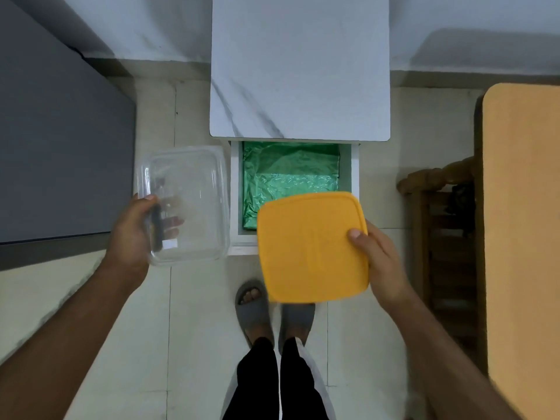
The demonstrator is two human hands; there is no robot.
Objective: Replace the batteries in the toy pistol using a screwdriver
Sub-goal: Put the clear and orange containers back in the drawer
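Note:
My left hand grips the near left edge of a clear plastic container, held in the air left of the open drawer. A dark slim object, possibly a screwdriver, lies inside it near my fingers. My right hand holds a yellow square lid by its right edge, thumb on top, over the drawer's front right corner. The toy pistol and batteries are not in sight.
A white marble-topped cabinet stands ahead with its drawer pulled out; a green plastic sheet lies inside. A grey surface is at the left, an orange-topped table and a wooden frame at the right. My feet in grey slippers stand on the tiled floor.

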